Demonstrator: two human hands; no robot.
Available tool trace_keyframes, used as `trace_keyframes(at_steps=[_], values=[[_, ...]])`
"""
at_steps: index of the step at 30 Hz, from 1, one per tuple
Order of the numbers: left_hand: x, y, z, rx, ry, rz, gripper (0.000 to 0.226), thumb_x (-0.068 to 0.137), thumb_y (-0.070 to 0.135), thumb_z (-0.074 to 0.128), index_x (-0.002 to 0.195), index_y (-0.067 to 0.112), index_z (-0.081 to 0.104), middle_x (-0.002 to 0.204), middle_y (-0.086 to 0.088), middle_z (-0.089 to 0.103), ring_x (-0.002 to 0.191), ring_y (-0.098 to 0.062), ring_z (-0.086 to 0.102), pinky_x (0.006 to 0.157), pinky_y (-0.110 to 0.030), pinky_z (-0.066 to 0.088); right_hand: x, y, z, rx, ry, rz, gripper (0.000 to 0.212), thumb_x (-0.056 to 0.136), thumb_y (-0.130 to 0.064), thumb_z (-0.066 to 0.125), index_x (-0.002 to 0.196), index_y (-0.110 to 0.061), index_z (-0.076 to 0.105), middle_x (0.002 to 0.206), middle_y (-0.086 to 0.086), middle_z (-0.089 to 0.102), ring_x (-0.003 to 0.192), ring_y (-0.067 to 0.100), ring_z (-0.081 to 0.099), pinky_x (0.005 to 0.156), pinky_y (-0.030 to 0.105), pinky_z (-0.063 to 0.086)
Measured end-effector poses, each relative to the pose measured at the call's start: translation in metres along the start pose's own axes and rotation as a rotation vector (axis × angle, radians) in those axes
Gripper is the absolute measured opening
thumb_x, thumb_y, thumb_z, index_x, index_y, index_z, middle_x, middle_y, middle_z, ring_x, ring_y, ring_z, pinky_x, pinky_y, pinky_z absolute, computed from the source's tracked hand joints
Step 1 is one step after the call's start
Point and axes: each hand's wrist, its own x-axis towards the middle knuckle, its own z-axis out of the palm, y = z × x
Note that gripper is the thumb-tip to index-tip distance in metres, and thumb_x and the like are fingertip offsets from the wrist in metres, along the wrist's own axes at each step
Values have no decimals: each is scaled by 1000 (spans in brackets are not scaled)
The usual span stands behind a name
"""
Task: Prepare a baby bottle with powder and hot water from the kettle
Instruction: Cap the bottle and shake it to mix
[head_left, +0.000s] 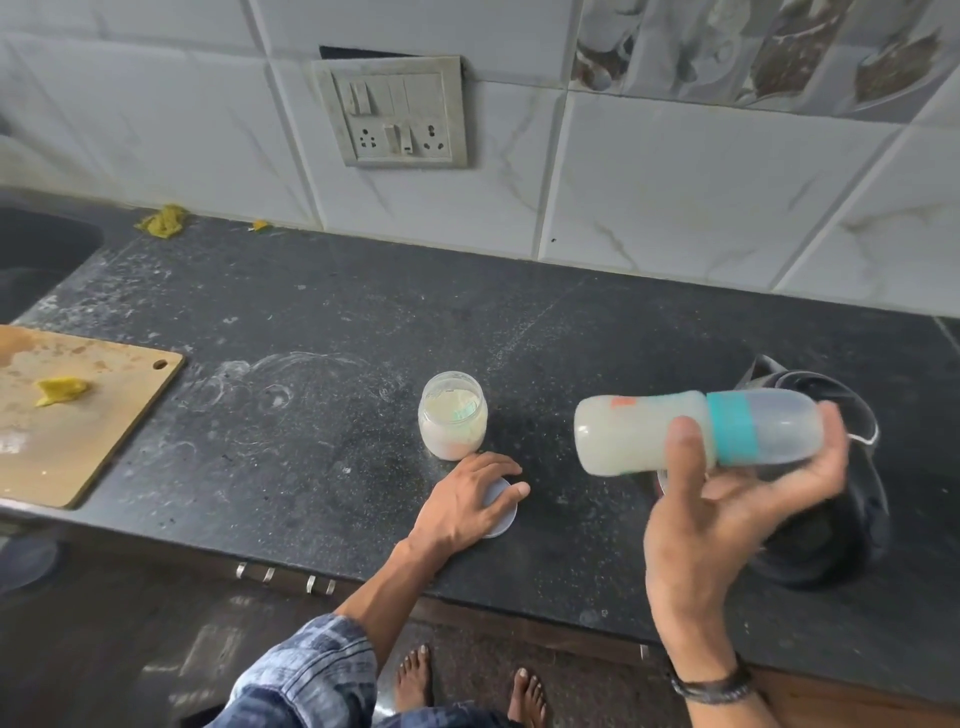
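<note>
Bottle: a clear plastic baby bottle with a teal collar and a translucent cap, full of milky white liquid, lies on its side in the air above the right part of the bench, base pointing left.
Right hand: the right hand holds the bottle, its thumb across the near side by the collar and its fingers curled round the cap end from behind.
Left hand: the left hand rests on a round pale lid near the front edge of the bench, fingers spread and laid flat over it.
Jar: a small clear open jar of pale powder stands upright just behind the left hand.
Kettle: a black kettle sits near the right front edge, partly hidden by the right hand.
Bench: a dark speckled stone bench, with white smears.
Board: a wooden cutting board lies at the left front edge, a yellow scrap on it.
Cloth: a crumpled yellow cloth lies at the back left edge against the tiled wall.
</note>
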Motion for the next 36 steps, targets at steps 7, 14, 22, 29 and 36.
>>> trace_keyframes(at_steps=[7, 14, 22, 29, 36], values=[[0, 0, 0, -2, -15, 23, 57, 95, 68, 41, 124, 25, 67, 122, 25, 55, 113, 5, 45, 93, -19, 37, -7, -2, 7, 21, -108, 102, 73, 95, -12, 76, 148, -16, 26, 139, -18, 55, 115, 7, 65, 89, 21, 57], [0, -3, 1, 3, 3, 34, 56, 96, 67, 42, 123, 25, 68, 121, 24, 56, 112, 5, 45, 93, -15, 36, 1, 6, 10, -28, -191, 151, 77, 91, -6, 78, 150, -12, 29, 130, -20, 57, 110, 7, 67, 88, 32, 61], [2, -6, 5, 18, 26, 38, 47, 99, 63, 47, 120, 27, 68, 125, 20, 61, 117, 3, 50, 98, -15, 39, 9, 5, 2, -83, 12, -116, 79, 95, -19, 77, 150, -4, 23, 144, 6, 40, 127, 13, 55, 95, 25, 56], [2, -6, 6, 24, 32, 49, 50, 98, 67, 44, 120, 28, 68, 124, 21, 60, 115, 4, 49, 96, -14, 36, 1, -5, 7, -7, -70, -88, 75, 95, -25, 77, 149, -16, 25, 147, -13, 44, 125, 11, 59, 94, 24, 57], [2, -9, 6, 28, 18, 54, 48, 98, 65, 45, 120, 28, 68, 127, 19, 61, 115, 3, 50, 98, -20, 42, 5, 2, 7, -66, -229, 202, 77, 89, -26, 82, 148, -31, 33, 130, -18, 62, 105, 14, 72, 84, 37, 63]])
